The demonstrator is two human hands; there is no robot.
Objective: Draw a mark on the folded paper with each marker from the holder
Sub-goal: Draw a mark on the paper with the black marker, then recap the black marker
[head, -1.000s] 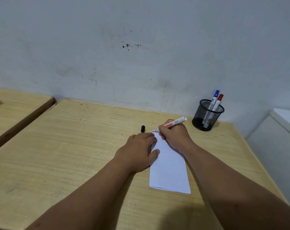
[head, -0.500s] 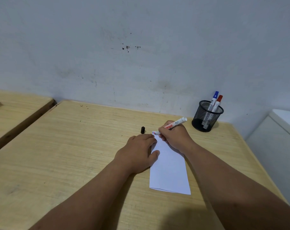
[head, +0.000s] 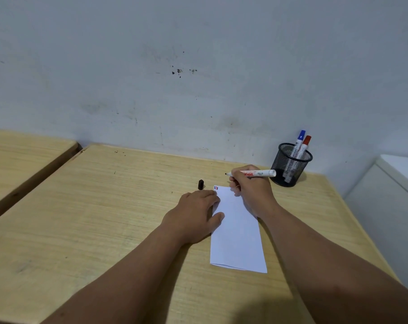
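Observation:
A folded white paper (head: 238, 235) lies on the wooden desk (head: 104, 206), with small blue, red and dark marks at its far left corner (head: 216, 188). My left hand (head: 193, 216) rests flat on the paper's left edge. My right hand (head: 252, 190) grips an uncapped white marker (head: 256, 173), held level above the desk, black tip pointing left and clear of the paper. Its black cap (head: 200, 184) stands on the desk just left of the paper's corner. A black mesh holder (head: 290, 167) at the back right holds a blue-capped marker (head: 299, 140) and a red-capped marker (head: 305, 143).
A pale wall (head: 198, 78) runs right behind the desk. A second wooden desk (head: 23, 155) stands to the left across a narrow gap. A white cabinet (head: 389, 195) stands against the desk's right side.
My right hand has lifted the marker off the paper's corner and swung it level, tip now pointing left above the desk. A dark mark now shows beside the blue and red ones. My left hand stays put.

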